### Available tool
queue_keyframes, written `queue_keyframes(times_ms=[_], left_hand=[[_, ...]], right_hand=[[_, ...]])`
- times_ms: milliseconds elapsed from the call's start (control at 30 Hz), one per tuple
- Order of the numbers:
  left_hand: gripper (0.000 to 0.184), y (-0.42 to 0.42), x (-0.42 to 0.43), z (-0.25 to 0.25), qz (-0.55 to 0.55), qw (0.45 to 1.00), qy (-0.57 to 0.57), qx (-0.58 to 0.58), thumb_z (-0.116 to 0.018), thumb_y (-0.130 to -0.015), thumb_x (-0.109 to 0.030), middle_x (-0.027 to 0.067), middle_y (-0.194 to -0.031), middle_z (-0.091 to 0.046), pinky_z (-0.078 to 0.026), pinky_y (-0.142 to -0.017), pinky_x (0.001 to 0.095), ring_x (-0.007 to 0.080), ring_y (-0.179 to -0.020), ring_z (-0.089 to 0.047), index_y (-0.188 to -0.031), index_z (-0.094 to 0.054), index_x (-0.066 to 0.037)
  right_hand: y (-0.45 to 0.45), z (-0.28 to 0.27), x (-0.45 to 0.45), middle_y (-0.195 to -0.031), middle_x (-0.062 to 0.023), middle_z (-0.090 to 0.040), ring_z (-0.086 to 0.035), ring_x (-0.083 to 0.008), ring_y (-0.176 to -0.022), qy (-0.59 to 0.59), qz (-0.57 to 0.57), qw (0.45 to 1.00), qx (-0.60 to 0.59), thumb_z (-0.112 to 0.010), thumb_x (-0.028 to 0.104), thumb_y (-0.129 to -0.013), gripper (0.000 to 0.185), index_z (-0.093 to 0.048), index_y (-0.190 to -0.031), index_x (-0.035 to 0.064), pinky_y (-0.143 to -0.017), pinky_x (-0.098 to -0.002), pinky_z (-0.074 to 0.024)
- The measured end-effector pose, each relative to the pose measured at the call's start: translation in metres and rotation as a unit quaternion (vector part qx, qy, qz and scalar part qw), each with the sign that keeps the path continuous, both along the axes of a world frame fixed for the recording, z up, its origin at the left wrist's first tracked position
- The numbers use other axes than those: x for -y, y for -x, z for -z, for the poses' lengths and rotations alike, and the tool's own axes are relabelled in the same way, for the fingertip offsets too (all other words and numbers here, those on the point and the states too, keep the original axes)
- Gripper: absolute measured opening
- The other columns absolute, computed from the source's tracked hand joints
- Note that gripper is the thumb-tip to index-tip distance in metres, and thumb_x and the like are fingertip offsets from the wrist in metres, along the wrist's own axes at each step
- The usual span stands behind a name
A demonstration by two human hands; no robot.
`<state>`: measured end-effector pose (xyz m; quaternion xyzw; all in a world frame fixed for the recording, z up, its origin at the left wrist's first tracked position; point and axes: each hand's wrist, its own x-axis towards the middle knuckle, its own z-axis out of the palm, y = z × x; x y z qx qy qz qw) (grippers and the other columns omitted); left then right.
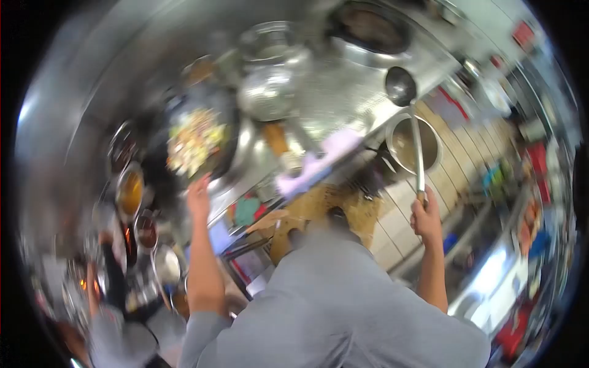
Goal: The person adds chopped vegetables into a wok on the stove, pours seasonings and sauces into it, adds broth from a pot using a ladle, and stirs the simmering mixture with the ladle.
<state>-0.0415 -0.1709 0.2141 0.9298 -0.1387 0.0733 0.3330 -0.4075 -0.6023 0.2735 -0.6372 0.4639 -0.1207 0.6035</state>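
Observation:
My right hand is wrapped round the handle of a long ladle, whose dark bowl points away from me. Just beyond that hand, a round pot with brownish contents stands under the ladle's shaft. My left hand is at the near edge of a dark wok; blur hides its fingertips and whether they grip the rim. Chopped pale, green and reddish food lies in the wok.
Metal bowls stand beside the wok, and a dark pan sits at the back. Sauce containers line the left side. A co-worker is at lower left. Tiled floor shows on the right.

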Motion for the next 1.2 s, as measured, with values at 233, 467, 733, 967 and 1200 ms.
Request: queue_keyframes(times_ms=[233,467,733,967,1200], left_hand=[[0.029,-0.022,-0.011,0.032,-0.028,0.99,-0.105,0.087,-0.053,-0.092,-0.024,0.017,-0.093,-0.062,-0.045,-0.077,0.0378,0.0304,-0.086,-0.059,-0.101,-0.063,0.002],[0.036,-0.02,-0.006,0.021,-0.039,0.975,-0.192,0.105,-0.047,-0.092,-0.029,0.0211,-0.093,-0.061,-0.043,-0.078,0.045,0.0394,-0.086,-0.056,-0.097,-0.061,0.004],[0.037,-0.018,0.001,0.009,-0.029,0.986,-0.161,0.041,-0.045,-0.093,-0.028,0.021,-0.08,-0.057,-0.04,-0.07,0.0448,0.0373,-0.077,-0.054,-0.083,-0.058,0.005],[0.037,-0.017,-0.007,0.01,-0.016,0.988,-0.153,0.033,-0.046,-0.093,-0.028,0.0212,-0.08,-0.058,-0.041,-0.07,0.0441,0.0378,-0.076,-0.055,-0.081,-0.057,0.004],[0.034,-0.011,0.001,0.008,-0.008,0.992,-0.123,0.039,-0.047,-0.093,-0.029,0.0187,-0.08,-0.06,-0.042,-0.071,0.043,0.0359,-0.078,-0.055,-0.084,-0.059,0.001]], right_hand=[[0.072,0.057,0.063,-0.098,-0.0265,-0.061,-0.059,-0.0419,-0.095,0.206,0.005,0.952,-0.226,-0.054,0.015,-0.084,0.045,-0.045,-0.125,0.0013,-0.083,-0.0439,-0.0465],[0.024,0.167,0.127,-0.097,-0.0272,-0.062,-0.06,-0.0412,-0.094,0.172,0.039,0.943,-0.284,-0.051,0.009,-0.079,0.028,-0.056,-0.105,-0.0018,-0.081,-0.0455,-0.0472],[-0.033,0.267,0.189,-0.061,-0.0063,-0.048,-0.048,-0.0133,-0.047,-0.411,0.307,0.851,0.109,-0.047,0.005,-0.087,0.003,-0.045,-0.087,0.0028,-0.037,-0.0262,-0.0416],[0.035,0.248,0.156,-0.07,-0.0075,-0.05,-0.047,-0.0102,-0.049,-0.571,0.329,0.663,0.355,-0.045,0.009,-0.092,0.011,-0.044,-0.091,-0.0015,-0.039,-0.0185,-0.0415],[0.074,0.157,0.115,-0.073,-0.005,-0.047,-0.045,-0.0067,-0.051,-0.571,0.244,0.643,0.449,-0.042,0.013,-0.095,0.012,-0.042,-0.093,0.0011,-0.043,-0.0187,-0.0419]])
